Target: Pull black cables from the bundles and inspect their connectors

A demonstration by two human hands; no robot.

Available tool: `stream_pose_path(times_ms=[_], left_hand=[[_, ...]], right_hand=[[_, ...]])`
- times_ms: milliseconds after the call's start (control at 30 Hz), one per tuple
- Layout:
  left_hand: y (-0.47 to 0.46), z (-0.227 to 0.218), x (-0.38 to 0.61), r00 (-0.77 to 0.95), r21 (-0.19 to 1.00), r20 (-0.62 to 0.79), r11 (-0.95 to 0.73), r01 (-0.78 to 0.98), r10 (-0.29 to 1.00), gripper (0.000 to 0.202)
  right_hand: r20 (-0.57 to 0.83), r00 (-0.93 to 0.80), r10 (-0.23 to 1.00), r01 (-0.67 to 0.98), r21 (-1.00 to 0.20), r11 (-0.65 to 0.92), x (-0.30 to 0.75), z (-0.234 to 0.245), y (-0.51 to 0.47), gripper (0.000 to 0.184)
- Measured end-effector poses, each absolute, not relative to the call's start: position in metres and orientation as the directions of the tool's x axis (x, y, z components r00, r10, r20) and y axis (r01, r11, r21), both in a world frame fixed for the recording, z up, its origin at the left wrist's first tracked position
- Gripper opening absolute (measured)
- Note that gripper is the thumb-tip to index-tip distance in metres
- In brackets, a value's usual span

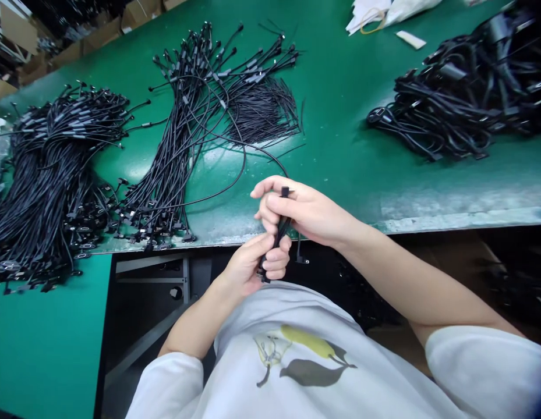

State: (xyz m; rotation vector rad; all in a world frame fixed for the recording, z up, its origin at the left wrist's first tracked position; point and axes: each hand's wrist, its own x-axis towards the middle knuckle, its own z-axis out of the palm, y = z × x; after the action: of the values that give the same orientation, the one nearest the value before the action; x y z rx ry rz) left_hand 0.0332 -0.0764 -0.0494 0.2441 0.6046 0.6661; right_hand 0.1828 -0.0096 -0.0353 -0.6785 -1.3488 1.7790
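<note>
Close to my body, at the table's front edge, both hands are on one black cable [282,228] folded into a short bundle. My left hand [264,260] wraps its fingers round the lower part. Just above it, my right hand [299,210] grips the upper part between thumb and fingers, and a small black connector [285,191] sticks up past the thumb. Another connector end [301,259] dangles below the right hand. A length of the cable runs from behind the right hand back toward the pile of loose cables [174,128].
A thick pile of black cables [56,157] lies at the left. Beside the middle pile is a stack of short black ties [265,110]. Bundled cables [462,99] are heaped at the right. White bags [384,11] and a small white piece [410,39] lie at the back.
</note>
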Motion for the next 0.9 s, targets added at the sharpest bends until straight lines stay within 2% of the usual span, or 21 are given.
stream_pose_path(times_ms=[67,100,167,233,300,433,567,633,700,767,833,900], left_hand=[[-0.076,-0.05,0.029,0.543,0.456,-0.452,0.707,-0.541,0.708,0.028],[-0.074,-0.05,0.026,0.493,0.49,-0.456,0.672,-0.556,0.741,0.028],[-0.07,-0.05,0.021,0.412,0.54,-0.461,0.618,-0.571,0.785,0.027],[-0.065,-0.051,0.019,0.377,0.56,-0.468,0.598,-0.573,0.799,0.028],[-0.061,-0.051,0.022,0.379,0.564,-0.463,0.596,-0.571,0.801,0.03],[-0.063,-0.046,0.031,0.374,0.587,-0.447,0.582,-0.563,0.812,0.029],[-0.068,-0.041,0.019,0.283,0.623,-0.446,0.522,-0.583,0.849,0.029],[-0.07,-0.043,0.008,0.231,0.636,-0.451,0.492,-0.595,0.862,0.029],[-0.07,-0.047,0.002,0.212,0.638,-0.459,0.486,-0.597,0.863,0.029],[-0.07,-0.05,0.003,0.224,0.63,-0.463,0.497,-0.597,0.857,0.03],[-0.07,-0.051,0.007,0.234,0.627,-0.453,0.494,-0.602,0.86,0.031],[-0.069,-0.051,0.009,0.224,0.641,-0.437,0.476,-0.602,0.871,0.031]], right_hand=[[0.145,-0.466,0.873,-0.013,-0.988,0.157,0.201,-0.047,-0.009,0.035],[0.187,-0.424,0.886,0.156,-0.949,0.275,0.211,-0.054,-0.011,0.035],[0.214,-0.387,0.897,0.466,-0.794,0.39,0.226,-0.071,-0.016,0.027],[0.188,-0.405,0.895,0.622,-0.661,0.421,0.229,-0.086,-0.022,0.022],[0.171,-0.472,0.865,0.612,-0.642,0.461,0.215,-0.096,-0.024,0.02],[0.172,-0.57,0.803,0.498,-0.705,0.505,0.163,-0.097,-0.008,0.023],[0.253,-0.608,0.752,0.456,-0.664,0.592,0.159,-0.087,0.029,0.023],[0.261,-0.531,0.806,0.565,-0.6,0.566,0.183,-0.081,0.05,0.021],[0.228,-0.373,0.899,0.744,-0.506,0.437,0.21,-0.076,0.075,0.015],[0.146,-0.273,0.951,0.854,-0.419,0.31,0.231,-0.075,0.102,0.012],[0.033,-0.3,0.954,0.885,-0.365,0.291,0.244,-0.075,0.124,0.011],[-0.034,-0.39,0.92,0.869,-0.345,0.355,0.252,-0.075,0.133,0.014]])
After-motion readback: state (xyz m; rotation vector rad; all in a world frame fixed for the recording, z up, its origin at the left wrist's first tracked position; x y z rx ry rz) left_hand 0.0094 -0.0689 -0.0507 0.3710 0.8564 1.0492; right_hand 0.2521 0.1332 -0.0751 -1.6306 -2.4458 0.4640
